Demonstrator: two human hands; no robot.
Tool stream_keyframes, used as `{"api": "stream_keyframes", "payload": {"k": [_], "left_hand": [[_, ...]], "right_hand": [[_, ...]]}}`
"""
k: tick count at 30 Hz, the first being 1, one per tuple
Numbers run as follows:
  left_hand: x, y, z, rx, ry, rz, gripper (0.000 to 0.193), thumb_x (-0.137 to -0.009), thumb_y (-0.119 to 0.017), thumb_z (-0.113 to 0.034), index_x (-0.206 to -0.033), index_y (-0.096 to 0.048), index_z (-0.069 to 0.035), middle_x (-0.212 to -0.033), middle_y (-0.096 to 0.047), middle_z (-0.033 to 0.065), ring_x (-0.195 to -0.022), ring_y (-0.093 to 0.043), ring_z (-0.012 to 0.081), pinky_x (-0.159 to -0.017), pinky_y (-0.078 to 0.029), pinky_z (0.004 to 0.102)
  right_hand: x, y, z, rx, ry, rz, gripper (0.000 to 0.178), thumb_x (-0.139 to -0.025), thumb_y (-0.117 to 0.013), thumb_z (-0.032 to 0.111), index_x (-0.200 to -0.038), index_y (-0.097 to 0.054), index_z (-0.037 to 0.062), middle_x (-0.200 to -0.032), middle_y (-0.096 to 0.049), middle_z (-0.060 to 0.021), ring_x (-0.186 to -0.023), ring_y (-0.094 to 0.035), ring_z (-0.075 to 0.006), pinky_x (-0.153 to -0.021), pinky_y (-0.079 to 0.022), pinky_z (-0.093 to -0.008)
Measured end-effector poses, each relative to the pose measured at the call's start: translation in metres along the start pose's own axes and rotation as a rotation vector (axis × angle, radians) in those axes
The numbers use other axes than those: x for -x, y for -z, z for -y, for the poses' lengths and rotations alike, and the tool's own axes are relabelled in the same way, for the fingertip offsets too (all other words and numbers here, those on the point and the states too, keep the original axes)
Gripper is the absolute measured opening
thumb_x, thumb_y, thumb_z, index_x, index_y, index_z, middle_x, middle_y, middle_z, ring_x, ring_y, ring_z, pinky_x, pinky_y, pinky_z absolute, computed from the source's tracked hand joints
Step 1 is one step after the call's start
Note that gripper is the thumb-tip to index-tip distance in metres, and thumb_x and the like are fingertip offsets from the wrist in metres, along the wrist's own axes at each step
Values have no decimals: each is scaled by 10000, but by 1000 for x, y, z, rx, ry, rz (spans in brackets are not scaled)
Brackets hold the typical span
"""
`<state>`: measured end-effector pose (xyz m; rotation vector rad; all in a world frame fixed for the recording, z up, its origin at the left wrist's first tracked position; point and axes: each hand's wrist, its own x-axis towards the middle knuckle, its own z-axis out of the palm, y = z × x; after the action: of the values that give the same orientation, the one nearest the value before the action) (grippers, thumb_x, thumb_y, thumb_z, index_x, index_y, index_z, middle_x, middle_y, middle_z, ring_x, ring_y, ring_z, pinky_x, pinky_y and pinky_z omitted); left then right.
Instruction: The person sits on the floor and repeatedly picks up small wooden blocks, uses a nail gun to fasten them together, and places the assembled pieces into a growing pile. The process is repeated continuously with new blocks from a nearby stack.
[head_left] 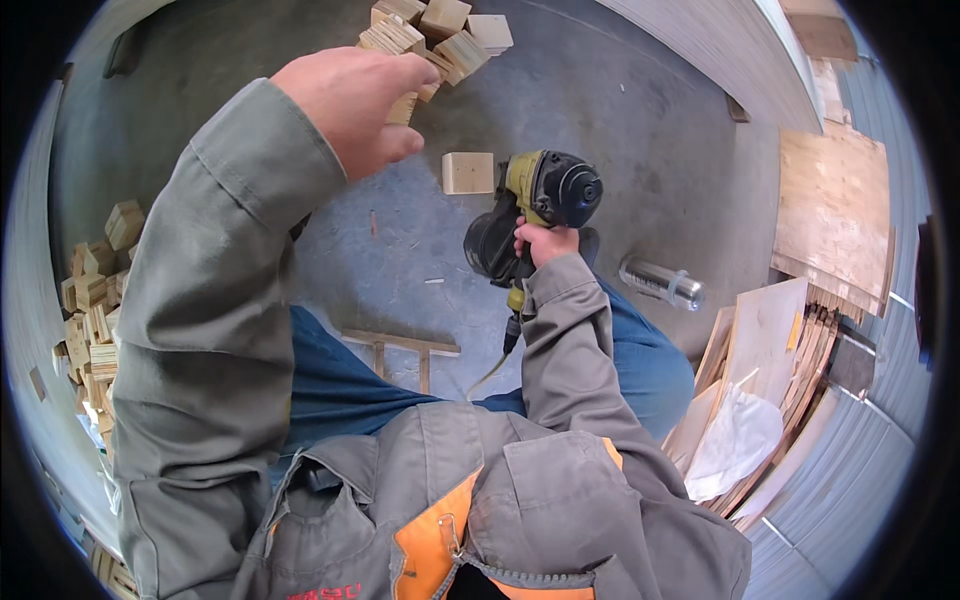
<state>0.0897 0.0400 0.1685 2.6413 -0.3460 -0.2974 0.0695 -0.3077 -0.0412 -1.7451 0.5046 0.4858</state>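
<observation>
My right hand [545,243] grips the handle of a yellow-and-black pneumatic nail gun [540,205], held above my knee with its hose trailing down toward me. A single square wooden block [468,172] lies on the concrete floor just left of the gun's nose. My left hand [352,105] is raised and stretched forward, its fingers curled around a small wooden block [403,107] at the near edge of a heap of wooden blocks [440,35]. Grey jacket sleeves cover both forearms.
Another pile of wooden blocks [92,310] lies at the far left. Stacked plywood sheets [830,215] and thin boards [775,370] with a white bag [738,440] stand at the right. A clear bottle [662,283] lies on the floor. A small wooden frame [400,350] sits near my legs.
</observation>
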Motion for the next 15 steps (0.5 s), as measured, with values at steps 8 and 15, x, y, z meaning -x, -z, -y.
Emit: {"api": "stream_keyframes", "payload": {"k": [8,15], "left_hand": [[-11,-9,-9,-18,-5,31,560,-812,-763,-174,-1327,-567,-76,-1192,-674,157,-1130,-623,343,-959,-497,426],[-40,-37,-21,-26,-41,71,497,-809,-759,-230,-1270,-618,-105,-1125,-694,152,-1080,-644,344,-919,-519,429]], "right_hand": [[12,34,-76,334,-449,-79,143,-716,-732,34,-760,-656,-80,-631,-645,-157,-489,-603,-245,-463,-469,-387],[19,48,-92,332,-602,-134,162,-739,-745,66,-799,-674,-67,-666,-667,-154,-528,-630,-239,-492,-496,-387]]}}
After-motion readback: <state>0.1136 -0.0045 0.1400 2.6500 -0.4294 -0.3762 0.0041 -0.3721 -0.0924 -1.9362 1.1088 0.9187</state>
